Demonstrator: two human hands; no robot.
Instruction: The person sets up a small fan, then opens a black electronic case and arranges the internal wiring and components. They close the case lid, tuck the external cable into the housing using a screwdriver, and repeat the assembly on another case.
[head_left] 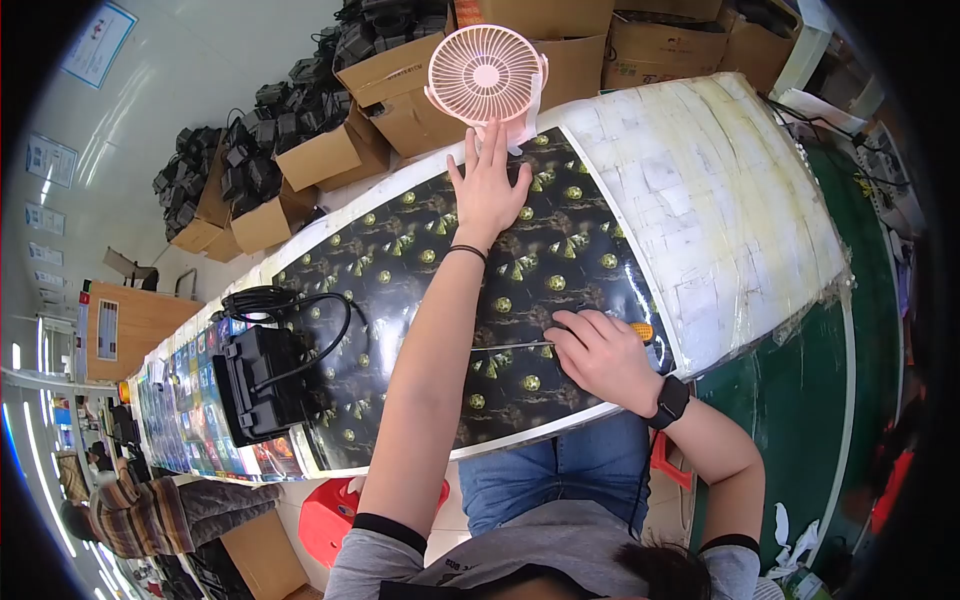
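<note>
My left hand (487, 187) is stretched toward the far edge of the table, fingers spread, its fingertips at the base of a pink fan (486, 77). Over the dark patterned mat (400, 290), my right hand (600, 350) is closed around a screwdriver (642, 331). The orange handle end shows beyond the hand, and the thin metal shaft points left across the mat. A black device (262, 382) with a coiled black cable (262, 302) lies on the left part of the mat.
Cardboard boxes (405, 115) and piles of black devices (255, 150) stand beyond the table. White taped covering (710, 210) spans its right part. A red stool (325, 520) is below the near edge. Another person (140, 515) is at the lower left.
</note>
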